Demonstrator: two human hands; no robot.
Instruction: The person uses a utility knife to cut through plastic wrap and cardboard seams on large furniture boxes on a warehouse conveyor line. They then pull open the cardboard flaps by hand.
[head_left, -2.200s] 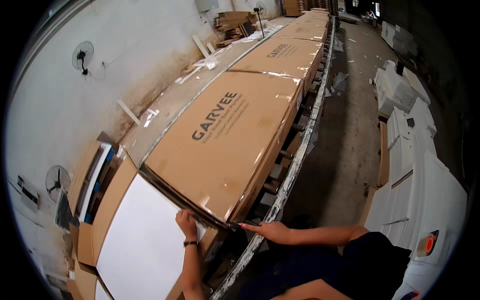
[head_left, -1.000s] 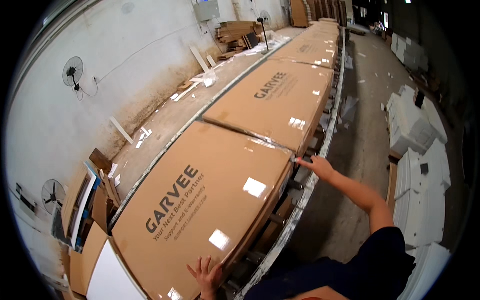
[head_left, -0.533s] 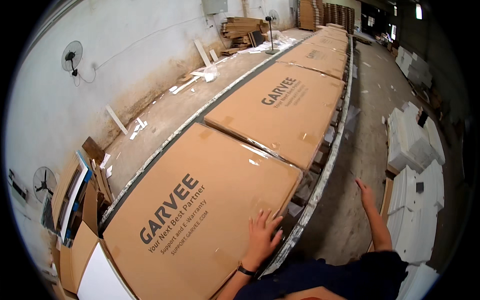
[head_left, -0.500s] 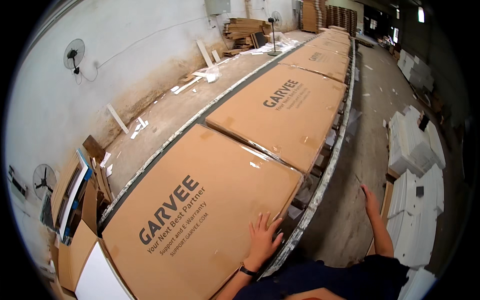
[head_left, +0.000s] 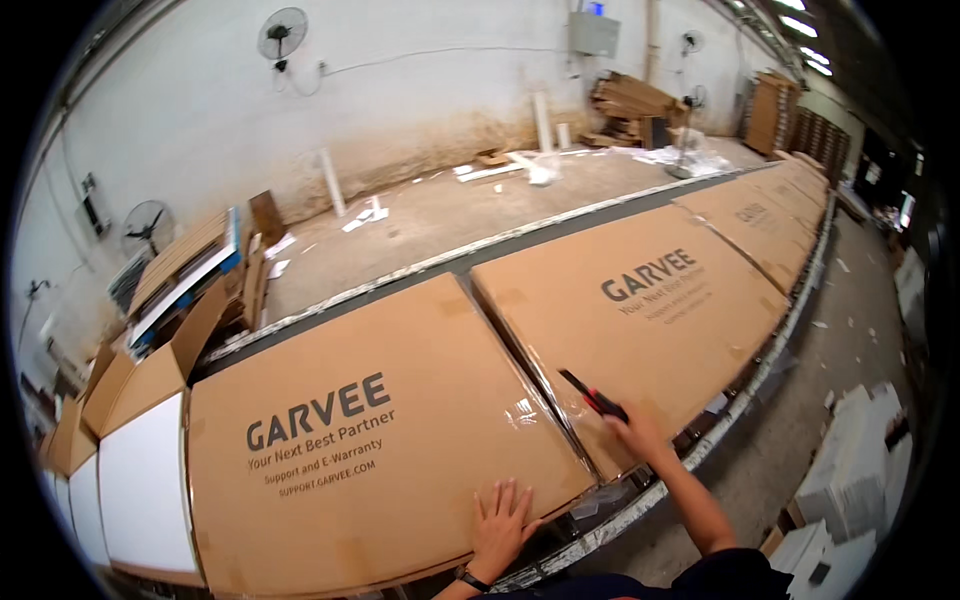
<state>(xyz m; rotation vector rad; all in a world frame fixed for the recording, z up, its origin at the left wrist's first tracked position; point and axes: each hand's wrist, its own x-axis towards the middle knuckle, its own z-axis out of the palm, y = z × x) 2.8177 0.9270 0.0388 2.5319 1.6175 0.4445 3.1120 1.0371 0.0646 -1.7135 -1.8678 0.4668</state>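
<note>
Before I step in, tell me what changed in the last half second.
The right hand moved left, from over the floor to over the second box, bringing the knife near the gap. The view turned left. The knife stayed held; the left hand stayed on the near box.

A flat, closed brown carton [head_left: 400,450] lies printed-side up — a slim black knife [head_left: 598,398] slants near its right edge.
</note>
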